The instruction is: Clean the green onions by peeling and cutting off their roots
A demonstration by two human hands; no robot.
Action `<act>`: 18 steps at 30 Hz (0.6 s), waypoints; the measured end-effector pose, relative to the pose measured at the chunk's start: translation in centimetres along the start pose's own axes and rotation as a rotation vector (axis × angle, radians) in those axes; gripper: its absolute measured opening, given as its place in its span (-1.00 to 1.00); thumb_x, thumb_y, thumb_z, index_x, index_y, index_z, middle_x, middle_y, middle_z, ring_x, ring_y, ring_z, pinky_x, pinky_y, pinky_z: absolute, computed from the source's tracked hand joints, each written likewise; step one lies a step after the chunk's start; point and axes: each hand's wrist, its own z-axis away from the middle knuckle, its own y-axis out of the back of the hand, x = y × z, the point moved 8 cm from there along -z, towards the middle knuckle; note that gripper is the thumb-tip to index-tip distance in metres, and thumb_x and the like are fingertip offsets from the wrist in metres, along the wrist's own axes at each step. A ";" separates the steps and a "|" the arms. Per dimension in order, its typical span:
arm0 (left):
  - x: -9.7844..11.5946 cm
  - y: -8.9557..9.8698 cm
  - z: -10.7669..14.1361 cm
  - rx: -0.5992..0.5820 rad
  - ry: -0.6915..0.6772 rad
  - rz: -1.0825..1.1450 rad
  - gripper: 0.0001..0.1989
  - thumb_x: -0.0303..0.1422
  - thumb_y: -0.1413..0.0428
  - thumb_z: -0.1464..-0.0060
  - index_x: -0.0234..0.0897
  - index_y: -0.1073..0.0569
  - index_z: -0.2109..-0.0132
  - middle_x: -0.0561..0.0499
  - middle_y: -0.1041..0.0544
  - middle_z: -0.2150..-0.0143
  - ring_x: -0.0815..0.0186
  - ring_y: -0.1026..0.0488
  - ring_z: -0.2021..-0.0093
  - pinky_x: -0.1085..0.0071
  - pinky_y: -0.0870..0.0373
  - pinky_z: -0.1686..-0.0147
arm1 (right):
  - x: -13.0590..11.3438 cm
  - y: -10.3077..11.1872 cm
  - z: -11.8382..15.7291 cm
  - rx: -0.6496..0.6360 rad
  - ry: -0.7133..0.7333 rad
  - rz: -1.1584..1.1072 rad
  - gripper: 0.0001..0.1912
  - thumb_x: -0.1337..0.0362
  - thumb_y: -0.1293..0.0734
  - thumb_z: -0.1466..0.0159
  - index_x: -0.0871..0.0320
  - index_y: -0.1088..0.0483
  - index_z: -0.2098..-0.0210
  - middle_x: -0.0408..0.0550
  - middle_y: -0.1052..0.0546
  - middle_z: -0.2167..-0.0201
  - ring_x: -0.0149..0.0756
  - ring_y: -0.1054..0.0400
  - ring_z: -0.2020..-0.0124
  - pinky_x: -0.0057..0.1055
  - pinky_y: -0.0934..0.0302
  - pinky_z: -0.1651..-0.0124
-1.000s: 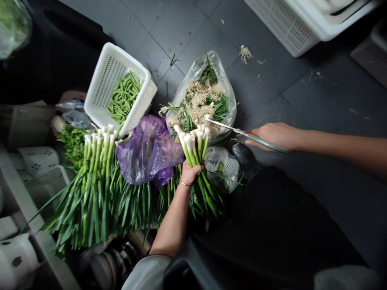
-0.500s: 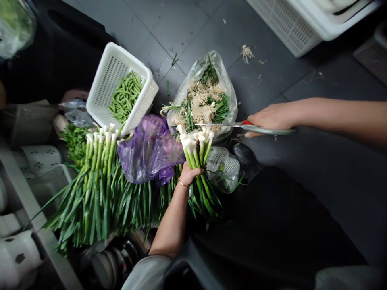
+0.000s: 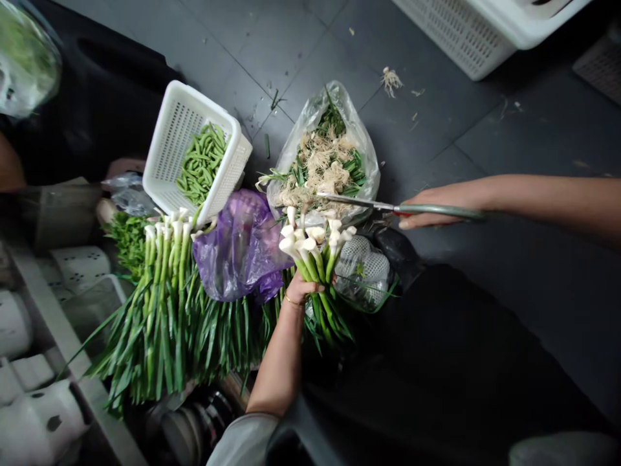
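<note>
My left hand [image 3: 305,288], with a thin bracelet at the wrist, is closed around the stalks of a bunch of green garlic [image 3: 310,254]. The white bulb ends point up and away from me, and the leaves hang below my fist. In my right hand [image 3: 429,199] are scissors [image 3: 363,202] with grey and red handles. Their blades lie just above the bulbs, pointing left. Behind them, a clear plastic bag [image 3: 367,136] holds cut-off roots [image 3: 323,162] and green trimmings.
More green garlic [image 3: 167,291] lies at left beside a purple bag [image 3: 240,249]. A white basket [image 3: 160,142] contains green beans [image 3: 202,162]. A mesh bag [image 3: 366,272] sits right of my left hand. Another white basket [image 3: 451,39] stands far right. A person's arm [image 3: 8,165] shows at the left edge.
The scissors and my right hand have moved slightly down and the blades have tilted. The bulb ends of the held bunch have spread apart. The view has shifted a little.
</note>
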 end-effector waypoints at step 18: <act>0.0 -0.8 -0.3 -0.036 0.088 -0.100 -0.63 -0.11 -0.30 0.43 -0.23 -0.58 0.42 -0.09 -0.57 0.37 -0.10 -0.49 0.20 0.07 -0.46 0.27 | -0.9 1.2 -0.6 0.248 -0.022 -0.017 -0.55 -0.08 -0.16 -0.31 0.16 -0.26 0.49 -0.17 -0.34 0.69 -0.49 -0.19 0.71 -0.46 -0.08 0.53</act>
